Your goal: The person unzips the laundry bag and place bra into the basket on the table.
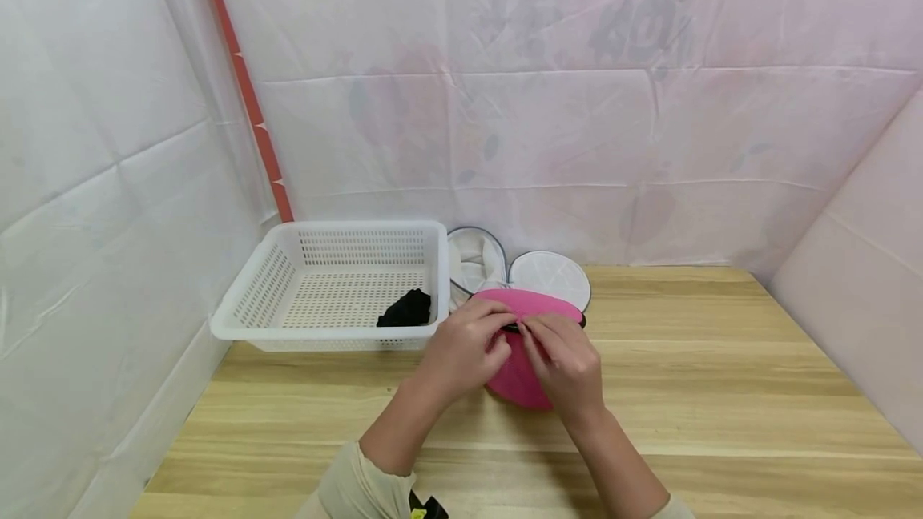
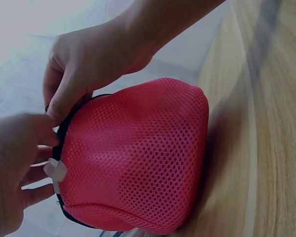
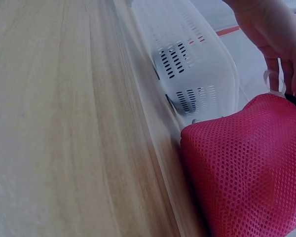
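Observation:
A pink mesh laundry bag (image 1: 517, 379) with a black zipper edge (image 2: 62, 132) stands on the table in front of the person. At its upper edge the left hand (image 1: 467, 349) and the right hand (image 1: 571, 360) meet, both pinching near the zipper with fingertips close together. The left wrist view shows the bag's honeycomb mesh side (image 2: 143, 153) and a small white tag (image 2: 55, 170) by the left fingers. In the right wrist view the mesh (image 3: 251, 168) bulges below the left hand (image 3: 278, 39). Exactly what sits between the fingertips is hidden.
A white perforated basket (image 1: 328, 335) stands to the left, with a black cloth item (image 1: 406, 309) inside. Behind the bag lie two round white mesh pieces with dark rims, one on the left (image 1: 472, 251) and one on the right (image 1: 551, 275). White sheeting (image 1: 548, 134) encloses the wooden table (image 1: 685, 391).

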`<action>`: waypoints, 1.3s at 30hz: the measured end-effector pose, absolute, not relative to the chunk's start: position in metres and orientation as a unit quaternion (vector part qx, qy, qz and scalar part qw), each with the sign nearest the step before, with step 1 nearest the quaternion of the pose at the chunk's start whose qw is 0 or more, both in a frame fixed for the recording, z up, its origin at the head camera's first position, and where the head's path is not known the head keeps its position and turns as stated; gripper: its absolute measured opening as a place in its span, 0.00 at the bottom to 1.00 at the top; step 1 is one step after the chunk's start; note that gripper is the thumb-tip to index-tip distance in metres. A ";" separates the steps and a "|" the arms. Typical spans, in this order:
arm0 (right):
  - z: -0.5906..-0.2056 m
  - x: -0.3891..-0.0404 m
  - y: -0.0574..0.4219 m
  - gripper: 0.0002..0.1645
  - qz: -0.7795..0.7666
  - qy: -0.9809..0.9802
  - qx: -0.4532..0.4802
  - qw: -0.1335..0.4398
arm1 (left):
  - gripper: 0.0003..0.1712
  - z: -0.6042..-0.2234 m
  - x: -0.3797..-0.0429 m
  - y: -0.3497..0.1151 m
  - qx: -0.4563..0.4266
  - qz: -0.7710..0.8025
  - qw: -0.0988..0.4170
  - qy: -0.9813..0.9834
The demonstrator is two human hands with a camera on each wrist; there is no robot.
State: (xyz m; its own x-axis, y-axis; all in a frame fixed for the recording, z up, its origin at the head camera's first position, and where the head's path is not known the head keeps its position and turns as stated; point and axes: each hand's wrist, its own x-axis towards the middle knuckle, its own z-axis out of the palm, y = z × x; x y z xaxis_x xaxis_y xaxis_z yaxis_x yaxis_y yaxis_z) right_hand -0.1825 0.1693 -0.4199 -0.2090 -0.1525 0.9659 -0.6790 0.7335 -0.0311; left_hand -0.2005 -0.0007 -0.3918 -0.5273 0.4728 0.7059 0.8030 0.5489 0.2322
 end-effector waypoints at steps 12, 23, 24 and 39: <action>-0.418 -0.184 0.171 0.14 0.226 -0.723 0.334 0.561 | 0.09 -0.397 -0.204 0.000 -0.385 -0.274 0.324 -0.819; -0.420 -0.185 0.177 0.15 0.230 -0.734 0.331 0.546 | 0.07 -0.399 -0.204 -0.001 -0.380 -0.283 0.318 -0.821; -0.420 -0.186 0.178 0.15 0.231 -0.734 0.330 0.546 | 0.07 -0.399 -0.205 -0.002 -0.380 -0.284 0.318 -0.821; -0.418 -0.188 0.187 0.14 0.261 -0.729 0.304 0.554 | 0.09 -0.399 -0.206 -0.004 -0.376 -0.282 0.312 -0.825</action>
State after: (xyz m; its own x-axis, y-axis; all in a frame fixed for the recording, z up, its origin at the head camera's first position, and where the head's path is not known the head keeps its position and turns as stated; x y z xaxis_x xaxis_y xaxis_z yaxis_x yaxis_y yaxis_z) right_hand -0.1877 0.1866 -0.4182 -0.2009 -0.1546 0.9673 -0.7338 0.6779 -0.0441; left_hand -0.2061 -0.0039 -0.3994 -0.5219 0.4452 0.7276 0.7974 0.5575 0.2308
